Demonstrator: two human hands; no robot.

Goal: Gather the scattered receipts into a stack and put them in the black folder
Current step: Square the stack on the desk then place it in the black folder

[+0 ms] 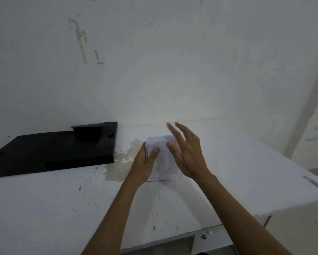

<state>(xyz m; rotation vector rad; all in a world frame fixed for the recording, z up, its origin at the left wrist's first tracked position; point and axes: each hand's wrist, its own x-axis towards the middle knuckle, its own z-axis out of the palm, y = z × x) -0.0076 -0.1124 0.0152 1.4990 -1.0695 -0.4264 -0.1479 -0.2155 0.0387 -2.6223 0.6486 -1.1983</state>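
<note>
A stack of white printed receipts (163,162) sits near the middle of the white table (237,162). My left hand (145,164) grips the stack's left edge, thumb on top. My right hand (187,153) hovers over the stack's right side with its fingers spread and blurred, holding nothing. The black folder (53,150) lies flat at the table's back left, against the wall, closed as far as I can see, about a hand's width left of the receipts.
A brownish stain (125,159) marks the tabletop between folder and receipts. The wall (154,61) rises right behind the table. The table's right edge (301,184) drops off to the floor, and its front edge is close to me.
</note>
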